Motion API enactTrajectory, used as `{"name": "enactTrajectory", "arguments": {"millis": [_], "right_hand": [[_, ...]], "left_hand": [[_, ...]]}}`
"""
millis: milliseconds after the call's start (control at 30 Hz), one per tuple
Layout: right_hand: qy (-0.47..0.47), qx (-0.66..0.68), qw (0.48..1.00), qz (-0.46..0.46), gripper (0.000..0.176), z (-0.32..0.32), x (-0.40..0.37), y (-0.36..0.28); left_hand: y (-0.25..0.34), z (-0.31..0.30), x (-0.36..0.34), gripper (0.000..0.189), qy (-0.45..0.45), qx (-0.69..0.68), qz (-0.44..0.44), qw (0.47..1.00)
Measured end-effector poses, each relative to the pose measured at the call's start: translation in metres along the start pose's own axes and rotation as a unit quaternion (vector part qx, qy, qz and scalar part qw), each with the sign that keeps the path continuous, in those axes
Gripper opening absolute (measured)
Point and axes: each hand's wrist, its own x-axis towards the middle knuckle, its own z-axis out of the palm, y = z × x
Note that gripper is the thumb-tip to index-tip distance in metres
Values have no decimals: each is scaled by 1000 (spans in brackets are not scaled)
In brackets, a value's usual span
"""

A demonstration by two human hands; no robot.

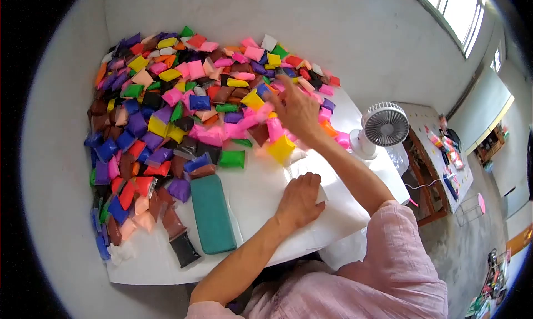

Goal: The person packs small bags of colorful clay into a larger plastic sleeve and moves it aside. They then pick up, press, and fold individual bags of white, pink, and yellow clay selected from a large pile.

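My left hand [300,201] rests on the white table with its fingers curled. A small white flat piece [322,194] shows at its fingertips; what it is I cannot make out. Farther out, my right hand [300,111] hovers over the near right part of a heap of colourful small packets, blurred, its index finger stretched out and thumb apart. No packet shows in its grasp. Close by its thumb is a smeared pink packet [254,118]. Below it a yellow packet [281,148] lies at the heap's edge.
Packets spread along the table's back and left, down to a black packet [184,250] near the front. A teal case [213,214] lies left of my left hand. A white fan [383,124] stands on the right edge, with another cluttered table [436,119] beyond.
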Motion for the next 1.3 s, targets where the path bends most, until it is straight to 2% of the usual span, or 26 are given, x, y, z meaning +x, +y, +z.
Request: {"name": "enactTrajectory", "arguments": {"millis": [33, 67, 100, 167, 200, 300, 400, 500, 533, 667, 767, 867, 967, 1067, 1133, 1167, 1200, 1267, 1300], "right_hand": [[47, -10, 999, -5, 41, 7, 16, 14], [39, -28, 999, 24, 32, 14, 31, 33], [96, -58, 994, 16, 28, 26, 45, 58], [73, -123, 986, 90, 28, 54, 73, 125], [62, -154, 977, 137, 29, 65, 80, 154], [32, -184, 964, 188, 35, 74, 88, 202], [-1, -204, 962, 184, 46, 93, 93, 253], [-41, -195, 959, 201, 54, 97, 96, 266], [-47, -186, 962, 193, 63, 105, 100, 280], [-65, -132, 975, 167, 71, 137, 109, 326], [-145, -208, 939, 231, 60, 123, 110, 291], [-156, -247, 917, 271, 52, 128, 112, 307], [-47, -170, 951, 254, 48, 117, 117, 305], [161, -79, 960, 214, 47, 119, 138, 273], [187, 65, 962, 186, 48, 125, 167, 244], [155, 80, 973, 150, 48, 130, 182, 234], [38, 202, 960, 191, 47, 120, 193, 198], [56, 108, 991, 55, 44, 167, 218, 199], [18, 90, 994, 52, 50, 171, 219, 189]], "left_hand": [[0, -1, 0, 43, -4, 4, 7, 1000], [-2, 1, 0, 42, 10, 0, 26, 1000], [-2, 1, 1, 42, 15, 4, 34, 999], [1, 0, 3, 42, 25, 12, 50, 998], [1, 2, 2, 41, 22, 23, 49, 998], [3, 1, 5, 40, 10, 34, 40, 999], [0, 6, 7, 39, 1, 34, 31, 999], [1, 7, 8, 37, -8, 40, 19, 999], [1, 6, 8, 37, -12, 43, 18, 999], [1, 5, 9, 43, -39, 61, 10, 997], [-1, 5, 8, 47, -42, 70, 18, 996], [0, 6, 8, 42, -44, 66, 11, 997], [2, 3, 9, 39, -45, 67, 6, 997], [0, 7, 8, 38, -31, 64, 8, 997], [-2, 9, 7, 39, -24, 55, 11, 998], [-2, 10, 7, 40, -18, 53, 14, 998], [-3, 11, 7, 41, -13, 52, 17, 998], [-4, 11, 7, 40, -16, 47, 21, 999], [-3, 9, 7, 39, -26, 42, 20, 999]]}}
